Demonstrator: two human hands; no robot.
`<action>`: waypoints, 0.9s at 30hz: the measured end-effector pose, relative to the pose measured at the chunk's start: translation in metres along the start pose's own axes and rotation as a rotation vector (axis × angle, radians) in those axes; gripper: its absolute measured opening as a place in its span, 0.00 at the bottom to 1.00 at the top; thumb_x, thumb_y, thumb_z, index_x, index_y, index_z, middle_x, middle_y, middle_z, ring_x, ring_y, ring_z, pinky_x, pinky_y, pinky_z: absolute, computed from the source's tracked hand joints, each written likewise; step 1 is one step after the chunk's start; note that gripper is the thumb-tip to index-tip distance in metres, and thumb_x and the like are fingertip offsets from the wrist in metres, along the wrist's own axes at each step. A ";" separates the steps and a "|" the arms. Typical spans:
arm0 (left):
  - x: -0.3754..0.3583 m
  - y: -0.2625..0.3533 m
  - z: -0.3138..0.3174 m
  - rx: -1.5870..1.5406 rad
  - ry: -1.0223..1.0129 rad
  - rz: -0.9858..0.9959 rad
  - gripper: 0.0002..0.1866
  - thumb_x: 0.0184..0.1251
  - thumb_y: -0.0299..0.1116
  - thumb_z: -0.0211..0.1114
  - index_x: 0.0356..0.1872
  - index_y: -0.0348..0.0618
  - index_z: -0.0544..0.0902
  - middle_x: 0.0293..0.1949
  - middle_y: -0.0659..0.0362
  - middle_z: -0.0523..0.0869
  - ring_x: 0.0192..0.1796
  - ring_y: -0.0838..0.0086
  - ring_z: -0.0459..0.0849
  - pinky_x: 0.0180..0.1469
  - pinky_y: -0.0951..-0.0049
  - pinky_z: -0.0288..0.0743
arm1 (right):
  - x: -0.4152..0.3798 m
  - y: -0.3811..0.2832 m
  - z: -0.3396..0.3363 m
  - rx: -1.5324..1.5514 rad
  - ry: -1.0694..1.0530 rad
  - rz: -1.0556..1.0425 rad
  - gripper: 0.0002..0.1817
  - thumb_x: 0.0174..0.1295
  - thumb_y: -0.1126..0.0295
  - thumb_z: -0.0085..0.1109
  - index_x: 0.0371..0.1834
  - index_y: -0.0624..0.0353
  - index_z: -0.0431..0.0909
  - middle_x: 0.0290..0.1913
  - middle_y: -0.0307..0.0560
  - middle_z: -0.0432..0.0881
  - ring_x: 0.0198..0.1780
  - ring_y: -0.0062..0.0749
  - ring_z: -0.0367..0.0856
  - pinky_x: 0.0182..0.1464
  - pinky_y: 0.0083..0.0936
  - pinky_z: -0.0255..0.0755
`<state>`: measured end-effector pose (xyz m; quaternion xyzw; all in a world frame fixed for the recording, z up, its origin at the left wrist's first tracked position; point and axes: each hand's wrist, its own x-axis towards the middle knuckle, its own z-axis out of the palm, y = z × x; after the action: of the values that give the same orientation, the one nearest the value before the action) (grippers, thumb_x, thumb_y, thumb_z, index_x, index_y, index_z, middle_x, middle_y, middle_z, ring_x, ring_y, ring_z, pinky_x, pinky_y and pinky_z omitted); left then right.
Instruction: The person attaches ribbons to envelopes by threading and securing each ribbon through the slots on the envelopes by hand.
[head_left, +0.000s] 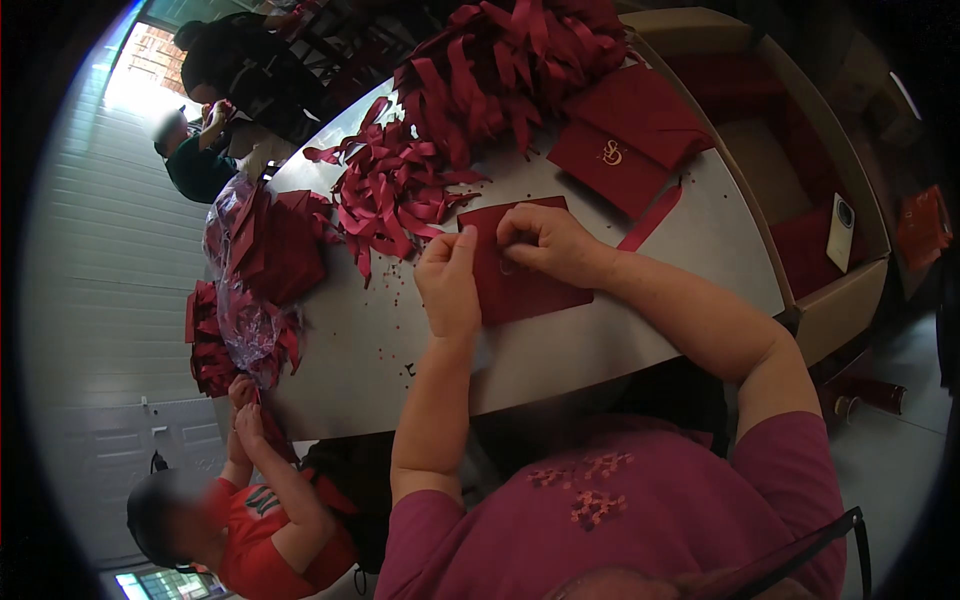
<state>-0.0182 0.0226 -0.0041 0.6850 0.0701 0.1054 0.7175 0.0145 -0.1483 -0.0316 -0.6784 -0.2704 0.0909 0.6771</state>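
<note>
A flat, dark red paper bag [540, 292] lies on the table in front of me, with a small gold mark partly covered. My left hand [447, 285] is closed at the bag's left edge, thumb against the fingers; what it pinches is hidden. Over the upper part of the bag, my right hand [550, 240] is closed with bent fingers, and whatever is in them cannot be made out. Just beyond the hands is a loose heap of red ribbons [385, 200]. To the right, more red bags [610, 160] with a gold logo lie stacked near a ribbon strip [650, 220].
A large ribbon pile [500, 80] covers the far end. Wrapped red bags [280, 245] sit on the left. An open cardboard box [860, 300] with a phone [840, 232] borders the right. A co-worker in a red shirt [280, 530] sits at left; others are farther back.
</note>
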 end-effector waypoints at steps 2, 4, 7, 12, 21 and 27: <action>0.002 0.009 0.002 -0.113 -0.004 -0.092 0.07 0.70 0.29 0.64 0.31 0.39 0.81 0.26 0.67 0.80 0.27 0.88 0.74 0.32 0.86 0.68 | -0.002 -0.006 0.000 0.074 -0.032 0.090 0.06 0.63 0.82 0.57 0.41 0.62 0.74 0.37 0.38 0.79 0.39 0.20 0.82 0.39 0.18 0.76; 0.003 0.011 0.001 -0.228 -0.007 -0.185 0.07 0.71 0.30 0.64 0.31 0.41 0.81 0.26 0.67 0.81 0.26 0.87 0.75 0.31 0.86 0.69 | -0.002 -0.008 0.000 0.146 -0.064 0.182 0.06 0.63 0.82 0.58 0.41 0.62 0.75 0.38 0.39 0.79 0.40 0.20 0.82 0.40 0.18 0.77; 0.009 -0.004 -0.010 -0.182 0.004 -0.173 0.04 0.69 0.28 0.65 0.33 0.42 0.81 0.29 0.65 0.83 0.27 0.84 0.78 0.30 0.85 0.70 | -0.001 -0.003 0.001 0.159 -0.100 0.118 0.07 0.64 0.83 0.57 0.42 0.63 0.75 0.38 0.40 0.80 0.40 0.21 0.82 0.43 0.19 0.77; 0.014 0.000 -0.014 -0.239 0.127 -0.349 0.08 0.62 0.22 0.68 0.40 0.41 0.79 0.36 0.62 0.84 0.30 0.82 0.79 0.32 0.83 0.70 | -0.003 0.001 0.003 0.124 -0.099 -0.039 0.06 0.65 0.83 0.57 0.43 0.64 0.76 0.37 0.40 0.81 0.39 0.21 0.81 0.44 0.20 0.77; -0.007 0.017 -0.008 -0.138 -0.026 -0.071 0.07 0.62 0.21 0.67 0.41 0.37 0.81 0.31 0.64 0.84 0.29 0.84 0.78 0.32 0.84 0.69 | -0.006 -0.018 0.003 0.124 -0.025 0.089 0.03 0.67 0.77 0.57 0.40 0.64 0.77 0.37 0.39 0.81 0.37 0.21 0.80 0.41 0.20 0.75; -0.018 0.026 -0.008 -0.058 -0.080 -0.078 0.09 0.61 0.21 0.67 0.42 0.35 0.82 0.32 0.63 0.85 0.32 0.84 0.79 0.36 0.84 0.72 | -0.007 -0.029 0.010 -0.195 0.182 -0.075 0.04 0.63 0.75 0.60 0.36 0.64 0.78 0.35 0.46 0.81 0.37 0.28 0.79 0.41 0.26 0.73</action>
<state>-0.0394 0.0265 0.0211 0.6645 0.0649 0.0517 0.7427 -0.0033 -0.1444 -0.0062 -0.7358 -0.2407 -0.0233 0.6326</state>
